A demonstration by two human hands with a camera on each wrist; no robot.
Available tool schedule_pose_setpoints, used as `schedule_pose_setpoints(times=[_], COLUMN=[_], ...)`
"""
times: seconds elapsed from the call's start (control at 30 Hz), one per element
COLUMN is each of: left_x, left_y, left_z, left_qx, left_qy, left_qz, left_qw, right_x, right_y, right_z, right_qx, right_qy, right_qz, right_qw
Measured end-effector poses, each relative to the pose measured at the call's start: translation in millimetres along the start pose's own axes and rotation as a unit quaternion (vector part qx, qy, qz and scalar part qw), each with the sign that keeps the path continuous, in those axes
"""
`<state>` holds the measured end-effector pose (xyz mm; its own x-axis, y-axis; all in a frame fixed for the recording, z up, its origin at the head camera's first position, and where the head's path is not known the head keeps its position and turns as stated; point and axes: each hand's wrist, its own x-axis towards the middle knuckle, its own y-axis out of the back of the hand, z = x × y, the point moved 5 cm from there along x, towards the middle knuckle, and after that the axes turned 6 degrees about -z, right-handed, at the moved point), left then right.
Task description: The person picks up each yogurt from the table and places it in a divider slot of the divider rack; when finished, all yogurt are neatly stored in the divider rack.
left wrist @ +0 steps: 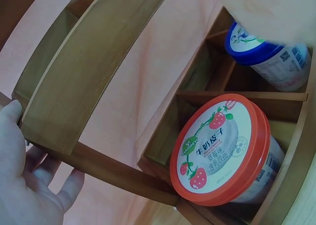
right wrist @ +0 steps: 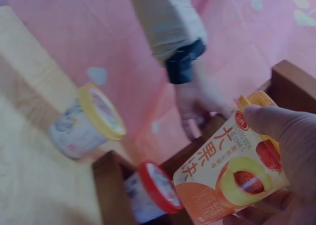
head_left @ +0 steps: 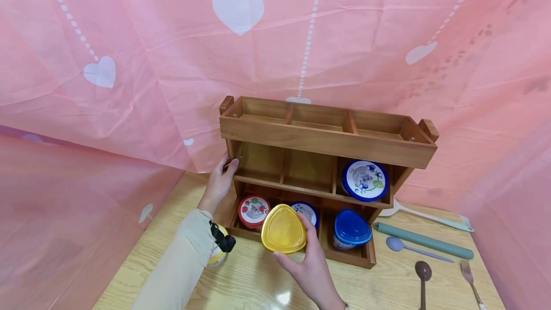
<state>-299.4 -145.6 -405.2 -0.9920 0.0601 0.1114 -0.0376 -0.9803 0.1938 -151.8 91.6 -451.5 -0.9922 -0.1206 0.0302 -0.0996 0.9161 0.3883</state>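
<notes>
My left hand (head_left: pixel 218 183) grips the left side upright of a wooden three-tier shelf (head_left: pixel 327 138); the left wrist view shows its fingers curled round the wood. In front of the bottom tier, my right hand (head_left: pixel 312 271) holds a yogurt cup (head_left: pixel 284 228) with a rounded-triangular yellow lid. A peach is printed on that cup's side in the right wrist view. Behind it, the bottom tier bears a red-lidded strawberry cup (head_left: pixel 254 208) at left and a partly hidden blue-lidded round cup (head_left: pixel 309 210) in the middle. A blue triangular-lidded cup (head_left: pixel 353 227) stands at right.
Another blue-lidded cup (head_left: pixel 366 181) sits in the middle tier's right compartment. A yellow-lidded round cup (right wrist: pixel 89 124) stands on the table left of the shelf. At right lie a white spatula (head_left: pixel 426 215), a green rod (head_left: pixel 424 240), a purple spoon (head_left: pixel 396 244), a brown spoon (head_left: pixel 423 271) and a fork (head_left: pixel 469 276).
</notes>
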Motion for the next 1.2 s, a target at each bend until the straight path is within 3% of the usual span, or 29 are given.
schedule_pose_setpoints(times=[0.13, 0.43, 0.97, 1.2], left_x=[0.2, 16.7, 17.5, 16.1], left_y=[0.4, 2.0, 2.5, 1.2], left_z=[0.0, -33.9, -34.5, -33.4], left_qx=[-0.001, -0.007, -0.005, -0.003], left_qy=[0.006, 0.002, 0.008, 0.001], left_qz=[-0.002, 0.005, 0.011, 0.008], left_qw=[1.0, 1.0, 0.9999, 1.0], right_x=[3.0, 10.7, 34.4, 46.4], right_y=[12.3, 37.0, 66.9, 73.6], right_z=[-10.5, -30.3, -53.2, -52.7], right_qx=[0.016, 0.035, -0.017, -0.008], right_qy=[0.017, 0.052, 0.107, 0.102], right_qz=[0.013, 0.029, 0.061, 0.064], right_qw=[1.0, 0.998, 0.992, 0.993])
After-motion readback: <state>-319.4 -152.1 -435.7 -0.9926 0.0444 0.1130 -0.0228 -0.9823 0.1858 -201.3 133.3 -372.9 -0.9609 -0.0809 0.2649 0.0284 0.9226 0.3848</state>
